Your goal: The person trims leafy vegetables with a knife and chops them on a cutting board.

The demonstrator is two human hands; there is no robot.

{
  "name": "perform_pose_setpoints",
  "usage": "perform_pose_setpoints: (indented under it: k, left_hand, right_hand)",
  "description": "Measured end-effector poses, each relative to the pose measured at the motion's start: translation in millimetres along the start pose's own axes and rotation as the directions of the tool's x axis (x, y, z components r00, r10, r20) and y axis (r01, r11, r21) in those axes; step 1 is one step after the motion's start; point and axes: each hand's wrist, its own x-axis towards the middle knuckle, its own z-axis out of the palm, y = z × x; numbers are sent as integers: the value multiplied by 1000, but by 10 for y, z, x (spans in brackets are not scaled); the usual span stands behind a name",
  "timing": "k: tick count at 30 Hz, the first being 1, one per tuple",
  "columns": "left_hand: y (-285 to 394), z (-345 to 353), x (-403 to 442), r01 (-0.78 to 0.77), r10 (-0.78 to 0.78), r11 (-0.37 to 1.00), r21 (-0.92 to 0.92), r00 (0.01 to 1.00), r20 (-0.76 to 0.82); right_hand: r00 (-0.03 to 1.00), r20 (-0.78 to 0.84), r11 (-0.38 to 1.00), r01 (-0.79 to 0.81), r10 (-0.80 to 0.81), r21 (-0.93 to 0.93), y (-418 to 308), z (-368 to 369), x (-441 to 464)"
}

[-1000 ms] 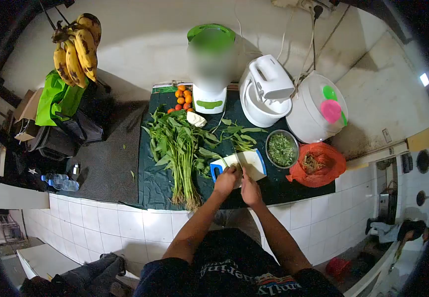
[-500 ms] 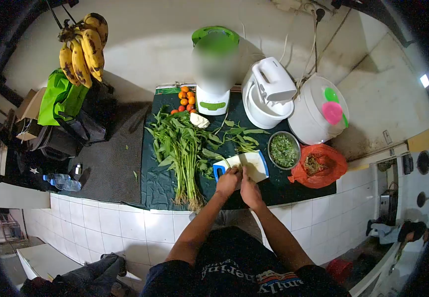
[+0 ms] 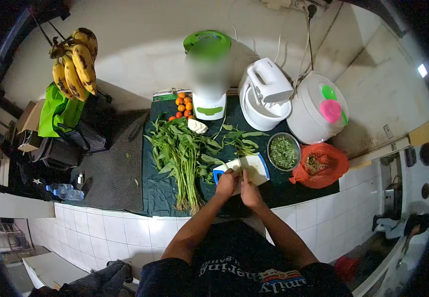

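Both hands meet low over a white cutting board [image 3: 258, 167] with blue ends. My left hand [image 3: 228, 183] is closed at the board's left half, and a thin green stem seems to reach its fingers; what they pinch is too small to make out. Close beside it, my right hand [image 3: 250, 193] is wrapped round something hidden by the fingers. Loose leafy sprigs [image 3: 241, 141] lie just behind the board. Left of the hands spreads a large bunch of leafy greens [image 3: 182, 163], roots towards me. A metal bowl [image 3: 298, 154] of chopped greens stands right of the board.
An orange-red plastic bag [image 3: 336, 166] with scraps sits at the right. Behind are a green-and-white blender [image 3: 210, 106], a white stand mixer [image 3: 269, 106], a white lidded container [image 3: 311, 109] and small orange fruits [image 3: 180, 101]. Bananas [image 3: 76, 69] hang at left; people are at the lower edges.
The camera view has shifted slightly, so the scene sits a little lower and to the left at the back. Both hands stay together over the board, still closed, with little visible movement.
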Motion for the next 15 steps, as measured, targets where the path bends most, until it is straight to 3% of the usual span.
perform_pose_setpoints:
  k: [7, 9, 10, 13, 15]
  left_hand:
    - [-54, 38, 53, -81, 81, 996, 49, 997, -2]
    - [0, 26, -1, -63, 65, 996, 61, 997, -41]
    - [58, -15, -23, 6, -7, 998, 62, 1000, 8]
    - [51, 11, -30, 18, -21, 996, 85, 999, 30]
    - [-77, 75, -62, -167, 177, 963, 213, 984, -25]
  right_hand:
    - [1000, 6, 999, 12, -12, -51, 81, 147, -261]
    - [999, -19, 995, 27, -29, -95, 115, 239, -240]
    - [998, -28, 993, 51, -54, -103, 157, 270, -151]
    - [997, -52, 994, 49, -54, -99, 188, 277, 94]
    - [999, -46, 996, 16, -21, -86, 213, 183, 182]
